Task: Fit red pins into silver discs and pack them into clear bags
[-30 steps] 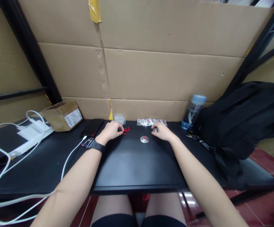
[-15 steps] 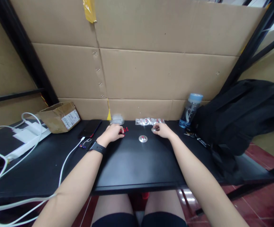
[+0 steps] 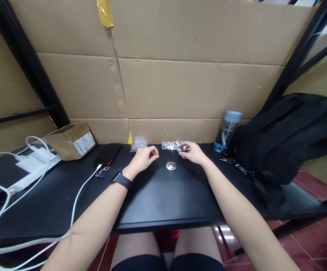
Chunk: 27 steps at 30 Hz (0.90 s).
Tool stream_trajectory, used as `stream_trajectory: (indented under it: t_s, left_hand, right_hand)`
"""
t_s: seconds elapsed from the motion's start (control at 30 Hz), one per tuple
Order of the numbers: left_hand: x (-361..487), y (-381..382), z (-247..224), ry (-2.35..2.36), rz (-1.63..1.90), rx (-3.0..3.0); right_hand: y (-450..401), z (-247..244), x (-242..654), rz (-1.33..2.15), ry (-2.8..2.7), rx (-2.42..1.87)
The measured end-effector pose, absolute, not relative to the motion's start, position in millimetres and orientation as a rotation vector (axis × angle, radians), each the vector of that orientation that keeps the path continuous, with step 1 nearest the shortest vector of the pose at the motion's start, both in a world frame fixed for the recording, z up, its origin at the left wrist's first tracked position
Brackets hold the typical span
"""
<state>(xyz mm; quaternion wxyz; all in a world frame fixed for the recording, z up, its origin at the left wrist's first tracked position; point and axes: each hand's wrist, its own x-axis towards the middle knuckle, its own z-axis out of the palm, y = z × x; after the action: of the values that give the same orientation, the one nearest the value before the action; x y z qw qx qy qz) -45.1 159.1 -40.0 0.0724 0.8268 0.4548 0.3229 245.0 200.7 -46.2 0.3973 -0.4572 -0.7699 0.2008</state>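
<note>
My left hand (image 3: 144,160), with a dark watch on its wrist, is above the black table, its fingers closed on a small red piece (image 3: 158,154). To its right my right hand (image 3: 192,153) pinches a small shiny disc (image 3: 179,149) at its fingertips. Between and below the two hands a round silver disc (image 3: 171,165) with a red centre lies flat on the table. Behind, clear plastic packets (image 3: 169,145) holding a similar disc lie by the cardboard wall; my right hand partly covers them.
A clear plastic case (image 3: 139,142) and a dark phone (image 3: 107,154) lie behind and left of my left hand. Farther left are an open cardboard box (image 3: 71,142) and white cables. At the right stand a blue-capped bottle (image 3: 228,131) and a black backpack (image 3: 284,135).
My left hand has moved right and lifted a red piece from the table. My right hand has shifted slightly left, raising the disc it holds.
</note>
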Motion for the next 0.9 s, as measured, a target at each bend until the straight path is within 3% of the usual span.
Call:
stream_trajectory:
  t_s: [0.33, 0.9]
  left_hand:
    - [-19, 143, -29, 1.301, 1.223, 2.223]
    - [-13, 142, -33, 1.236, 1.497, 2.149]
  right_hand:
    - [161, -35, 189, 0.765, -1.822, -0.689]
    - [158, -37, 181, 0.971, -1.673, -0.623]
